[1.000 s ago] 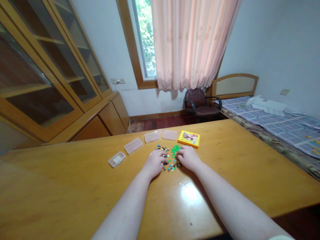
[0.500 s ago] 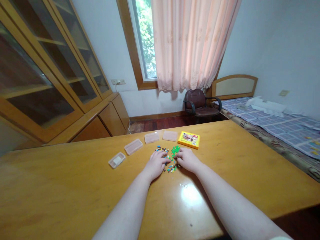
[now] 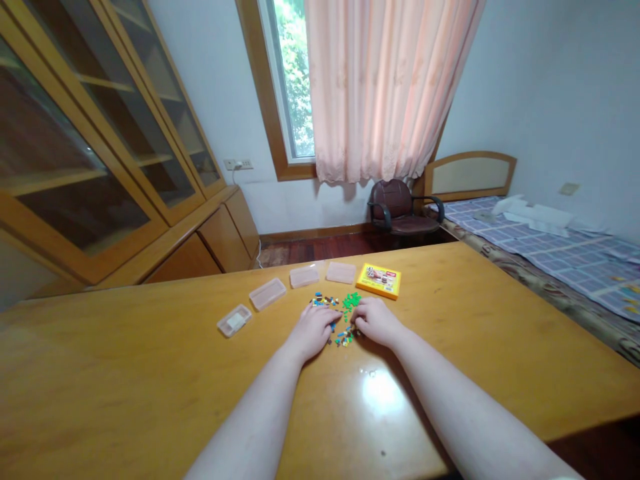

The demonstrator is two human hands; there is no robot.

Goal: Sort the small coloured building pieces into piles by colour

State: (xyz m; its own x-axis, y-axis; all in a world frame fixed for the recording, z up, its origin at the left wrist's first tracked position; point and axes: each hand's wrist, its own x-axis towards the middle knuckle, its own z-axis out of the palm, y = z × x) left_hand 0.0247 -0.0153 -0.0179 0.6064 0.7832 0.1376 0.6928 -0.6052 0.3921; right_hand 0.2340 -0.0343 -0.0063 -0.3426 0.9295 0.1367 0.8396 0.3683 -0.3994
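Curtain (image 3: 395,87) at top center backs the bench (image 3: 125,373), on which green pieces (image 3: 351,301) and mixed pieces (image 3: 325,301) lie in separate clusters at frame center, below the trays (image 3: 267,293) and yellow box (image 3: 379,281). Left hand (image 3: 311,330) and right hand (image 3: 376,322) stand slightly farther apart at the fingertips than half a second ago, exposing more of the strip between them. Both are palm down: left fingers extended, loosely spread over mixed pieces; right fingers curled narrow beside green pieces, any grip indeterminable.
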